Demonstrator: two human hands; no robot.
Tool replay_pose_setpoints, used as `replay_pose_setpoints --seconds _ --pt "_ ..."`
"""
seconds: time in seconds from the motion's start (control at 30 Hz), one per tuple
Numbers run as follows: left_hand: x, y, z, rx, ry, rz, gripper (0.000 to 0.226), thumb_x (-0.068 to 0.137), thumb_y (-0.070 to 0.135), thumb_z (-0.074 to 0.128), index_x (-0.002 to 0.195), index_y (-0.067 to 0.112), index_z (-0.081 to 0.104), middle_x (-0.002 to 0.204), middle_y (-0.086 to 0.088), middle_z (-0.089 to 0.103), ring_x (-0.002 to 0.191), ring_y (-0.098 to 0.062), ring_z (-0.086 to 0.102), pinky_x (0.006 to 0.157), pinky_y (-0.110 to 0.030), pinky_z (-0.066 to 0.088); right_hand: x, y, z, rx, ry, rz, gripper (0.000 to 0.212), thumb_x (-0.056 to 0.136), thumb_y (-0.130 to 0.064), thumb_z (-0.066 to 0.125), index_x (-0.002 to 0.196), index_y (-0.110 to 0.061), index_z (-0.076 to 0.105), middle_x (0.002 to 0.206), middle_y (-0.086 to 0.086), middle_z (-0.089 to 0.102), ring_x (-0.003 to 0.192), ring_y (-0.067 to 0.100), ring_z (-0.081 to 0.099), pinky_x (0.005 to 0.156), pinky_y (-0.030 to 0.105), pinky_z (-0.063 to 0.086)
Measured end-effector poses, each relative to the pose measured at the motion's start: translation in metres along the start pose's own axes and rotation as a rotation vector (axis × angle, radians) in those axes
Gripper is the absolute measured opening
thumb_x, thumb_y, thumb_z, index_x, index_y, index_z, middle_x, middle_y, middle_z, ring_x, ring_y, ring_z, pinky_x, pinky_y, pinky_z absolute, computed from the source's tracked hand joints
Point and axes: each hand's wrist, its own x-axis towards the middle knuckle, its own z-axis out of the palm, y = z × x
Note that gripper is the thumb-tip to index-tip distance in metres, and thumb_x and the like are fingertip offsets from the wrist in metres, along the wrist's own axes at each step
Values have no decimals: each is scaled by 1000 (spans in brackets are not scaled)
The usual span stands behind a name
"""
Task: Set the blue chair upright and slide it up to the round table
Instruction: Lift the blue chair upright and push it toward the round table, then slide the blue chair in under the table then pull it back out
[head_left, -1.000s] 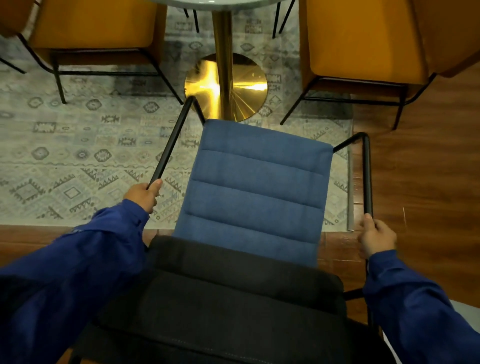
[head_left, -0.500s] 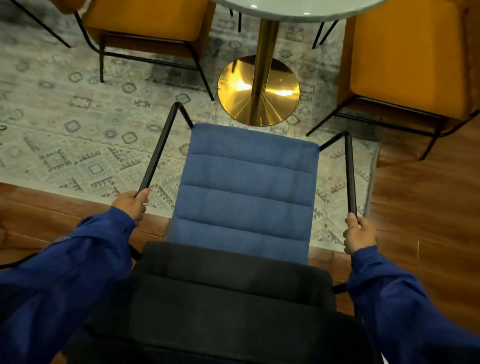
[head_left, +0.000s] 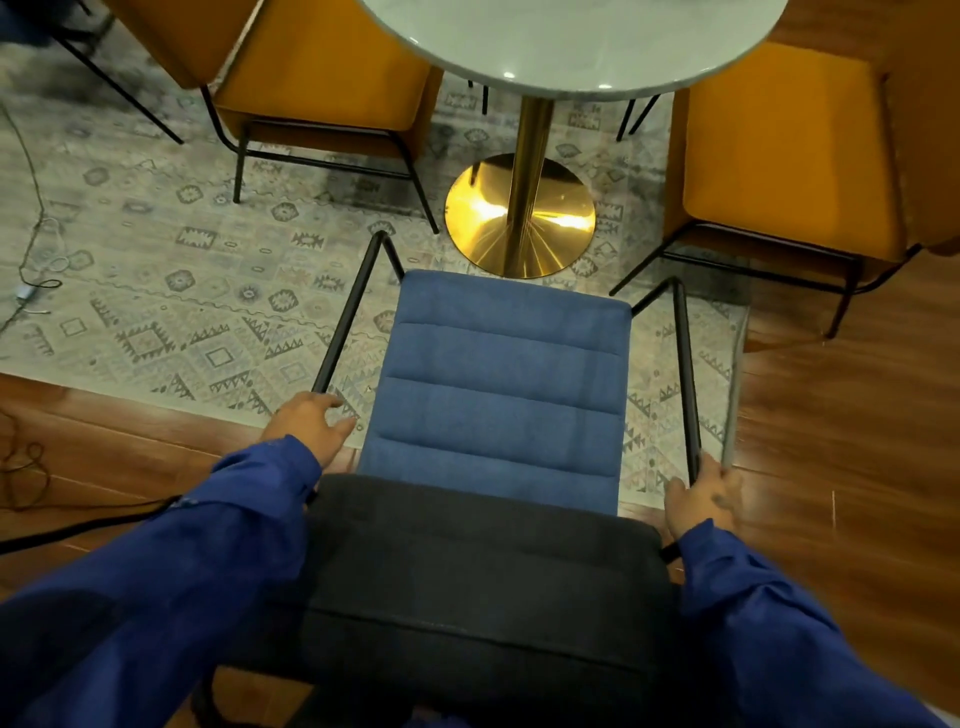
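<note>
The blue chair (head_left: 498, 384) stands upright below me, its seat facing the round table (head_left: 571, 47) and its dark backrest (head_left: 483, 577) nearest me. The seat's front edge sits just short of the table's gold base (head_left: 519, 228). My left hand (head_left: 309, 423) is at the near end of the left black armrest (head_left: 348, 312), fingers spread and not wrapped around the bar. My right hand (head_left: 701, 501) is closed around the near end of the right armrest (head_left: 684, 374).
Two mustard-yellow chairs flank the table, one at the left (head_left: 322, 78) and one at the right (head_left: 779, 150). A patterned rug (head_left: 156, 291) lies under them on the wooden floor (head_left: 841, 441). Black cables (head_left: 31, 483) trail at the left.
The chair and I have moved forward, so the table top now shows more. My left hand has let go of the left armrest and spread its fingers; the right hand still grips.
</note>
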Motion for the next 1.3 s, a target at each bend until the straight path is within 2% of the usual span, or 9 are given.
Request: replay_pose_setpoints --seconds 0.17,0.33,0.4,0.5,0.63,0.73,0.9,1.2,1.3 --pt "-53 25 3 70 -262 245 42 89 31 60 126 11 58 128 -13 62 118 -28 57 103 -35 43 -72 -26 -10 51 -193 -284 44 91 -16 56 135 -16 48 137 14 41 115 35 52 100 42 43" --pt "-114 14 9 152 -280 472 38 89 36 58 122 16 60 126 -9 62 118 -26 56 104 -35 43 -164 -27 -2 -82 -340 -437 38 95 -29 49 132 -18 51 135 7 49 126 26 46 107 36 34" --pt "-142 -7 11 193 -244 561 40 89 40 55 124 20 59 128 -7 59 120 -24 53 106 -34 40 -204 -20 7 -176 -236 -502 36 98 -33 43 130 -21 53 134 3 53 126 22 47 109 32 28" --pt "-178 -43 14 236 -135 672 48 88 45 51 132 25 51 139 -3 51 129 -24 46 110 -38 37 -251 -10 14 -154 -73 -522 41 99 -33 41 137 -21 49 145 1 46 137 19 37 116 33 19" --pt "-216 -80 16 287 -9 769 53 84 45 55 134 27 49 146 -4 41 136 -26 37 112 -44 32 -306 7 19 -133 -62 -531 51 95 -35 49 143 -22 40 155 3 30 146 21 20 119 37 17" --pt "-234 -93 21 292 -27 790 45 85 40 56 128 26 55 147 -6 39 136 -28 35 109 -46 38 -336 23 25 -161 -121 -508 52 93 -36 51 142 -23 41 157 4 26 144 22 25 117 38 24" --pt "-257 -109 27 326 -108 755 42 89 40 51 129 27 52 138 -1 46 127 -24 43 102 -42 43 -370 47 30 -235 -230 -495 52 94 -34 48 144 -21 38 149 2 40 134 22 40 113 34 30" --pt "-270 -124 59 443 -364 606 54 89 40 54 139 25 39 137 -5 52 119 -27 55 100 -40 46 -370 75 36 -415 -361 -496 60 92 -34 53 146 -21 32 152 5 36 139 25 35 116 37 26" --pt "-271 -121 71 509 -366 587 56 87 42 54 138 25 38 132 -6 54 116 -29 56 98 -41 45 -359 79 38 -416 -401 -526 58 91 -37 53 144 -23 33 151 2 37 139 23 34 117 41 23"
